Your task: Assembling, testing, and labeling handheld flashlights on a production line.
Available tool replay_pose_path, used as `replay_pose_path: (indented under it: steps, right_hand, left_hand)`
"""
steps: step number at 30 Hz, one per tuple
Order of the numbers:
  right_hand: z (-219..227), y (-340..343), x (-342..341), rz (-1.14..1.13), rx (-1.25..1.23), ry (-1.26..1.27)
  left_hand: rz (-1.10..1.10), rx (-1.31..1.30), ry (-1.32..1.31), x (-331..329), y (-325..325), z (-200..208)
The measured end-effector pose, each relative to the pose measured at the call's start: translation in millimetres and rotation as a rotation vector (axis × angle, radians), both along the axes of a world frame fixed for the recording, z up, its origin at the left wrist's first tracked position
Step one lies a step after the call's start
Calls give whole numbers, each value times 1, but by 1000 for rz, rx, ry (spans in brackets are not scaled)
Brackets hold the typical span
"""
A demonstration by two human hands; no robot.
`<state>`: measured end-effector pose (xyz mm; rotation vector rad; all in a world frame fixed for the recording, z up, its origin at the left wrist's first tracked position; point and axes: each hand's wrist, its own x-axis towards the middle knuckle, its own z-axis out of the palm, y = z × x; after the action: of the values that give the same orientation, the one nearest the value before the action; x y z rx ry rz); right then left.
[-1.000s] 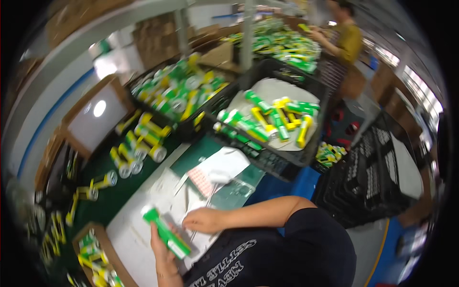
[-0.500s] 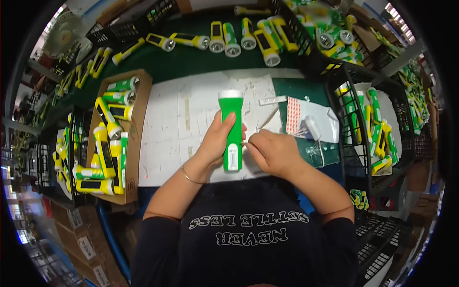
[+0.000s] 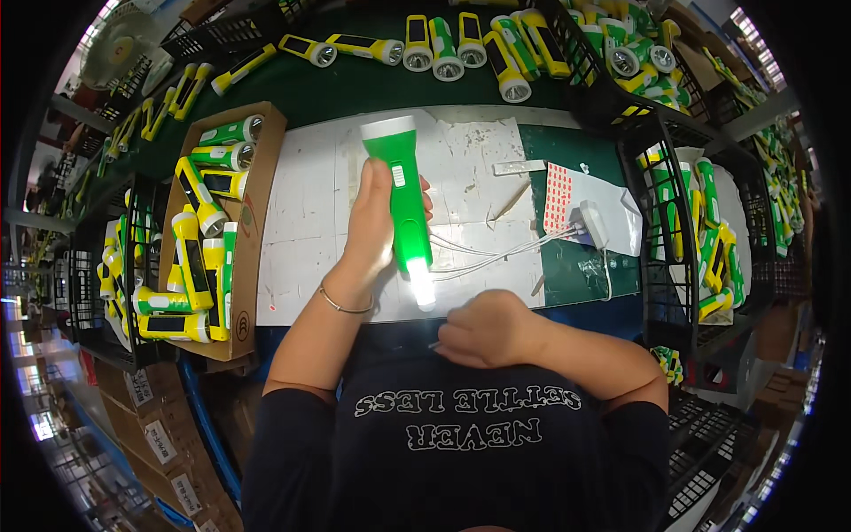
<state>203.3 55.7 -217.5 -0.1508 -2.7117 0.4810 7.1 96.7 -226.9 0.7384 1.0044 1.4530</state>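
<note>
My left hand point(image 3: 368, 213) is closed around a green flashlight point(image 3: 406, 195) with a white head, held over the white work sheet point(image 3: 310, 213). The head points away from me. A grey-white slide switch shows on its upper side, and its near end glows bright white. Below and to the right, my right hand point(image 3: 487, 330) is curled by the table's front edge, apart from the flashlight. A small pale tip shows at its fingers; what it is I cannot make out. Thin white cables point(image 3: 496, 253) run from a white plug adapter point(image 3: 593, 225) toward the flashlight, their far ends partly hidden behind it.
On the left, a cardboard box point(image 3: 270, 133) holds several green and yellow flashlights. Black crates point(image 3: 660, 293) with more flashlights stand on the right. A row of flashlights point(image 3: 443, 49) lies at the back. A sheet of red stickers point(image 3: 558, 197) lies right of the work sheet.
My left hand has tilted the flashlight and moved it away and left; its near end now shines. My right hand has left its side and drawn back toward me. White cables now show across the sheet.
</note>
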Motion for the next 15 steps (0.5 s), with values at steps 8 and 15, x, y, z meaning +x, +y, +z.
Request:
replay_pose_path:
  steps: [8,15]
  right_hand:
    - [3,42,-31,-615,-728,189]
    - [18,83,1,-553,-1041,324]
  left_hand:
    - [-128,-40,-23,17,-14,7]
    - [-233,9,408,2,-20,4]
